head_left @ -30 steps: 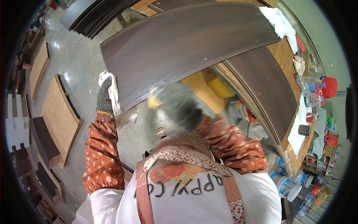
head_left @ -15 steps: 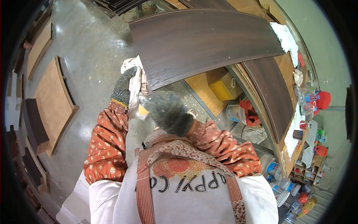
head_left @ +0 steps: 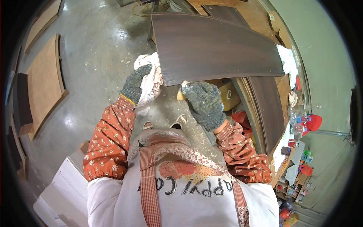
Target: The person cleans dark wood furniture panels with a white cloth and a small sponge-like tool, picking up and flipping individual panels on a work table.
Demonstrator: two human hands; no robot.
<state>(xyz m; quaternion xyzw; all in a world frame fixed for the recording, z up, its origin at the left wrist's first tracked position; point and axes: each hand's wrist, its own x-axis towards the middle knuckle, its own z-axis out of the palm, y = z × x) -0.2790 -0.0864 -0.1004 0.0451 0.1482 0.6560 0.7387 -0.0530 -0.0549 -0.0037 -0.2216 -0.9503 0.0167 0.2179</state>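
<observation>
A dark brown, slightly curved wood panel (head_left: pixel 219 47) lies across the workbench, its left end jutting over the floor. My left hand (head_left: pixel 136 84), in a grey knit glove, is closed on a crumpled whitish cloth (head_left: pixel 152 81) beside the panel's left end. My right hand (head_left: pixel 205 104), gloved alike, is at the panel's near edge. Its fingers are curled round a small pale-yellow piece (head_left: pixel 181 94), mostly hidden by the glove; whether it is a sponge or a block I cannot tell.
Another dark panel (head_left: pixel 266 109) lies on the bench at right, near a white cloth (head_left: pixel 288 66), clear bottles (head_left: pixel 298 123) and a red bag (head_left: pixel 313 124). Light brown curved panels (head_left: pixel 45 83) stand at left on the grey floor. White boards (head_left: pixel 64 183) lie at lower left.
My right hand has moved right, from near the left hand and the panel's corner to along its near edge. The cloth stays in my left hand. The view has shifted.
</observation>
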